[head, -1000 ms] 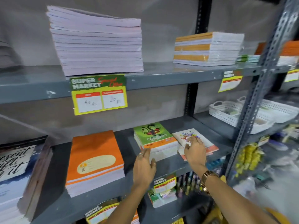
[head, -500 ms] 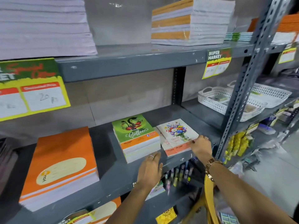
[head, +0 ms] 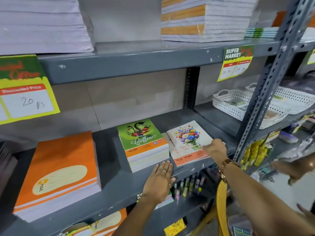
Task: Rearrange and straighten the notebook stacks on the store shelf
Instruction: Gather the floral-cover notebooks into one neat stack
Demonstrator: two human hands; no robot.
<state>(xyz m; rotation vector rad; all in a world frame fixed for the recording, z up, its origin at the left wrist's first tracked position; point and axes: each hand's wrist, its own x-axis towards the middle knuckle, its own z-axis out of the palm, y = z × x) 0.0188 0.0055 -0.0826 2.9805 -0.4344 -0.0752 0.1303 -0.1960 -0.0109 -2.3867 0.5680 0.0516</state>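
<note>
Head view: hands (head: 160, 181) flank coffee stack (head: 144, 145).

Just left of my right hand (head: 215, 149), the green-and-orange notebook cover (head: 142, 136) reads "Coffee", with a small "GOLD" badge beside the word. Above that cover and to its right, the green-and-yellow paper price tag (head: 236, 63) on the grey metal shelf edge (head: 136, 64) says "SUPER MARKET" and a handwritten "20". Far left of the cover, a larger yellow-bordered price tag (head: 25, 92) reads "Discounted Price", "20 rs". The orange notebook cover (head: 63, 167) at lower left carries "you".
</note>
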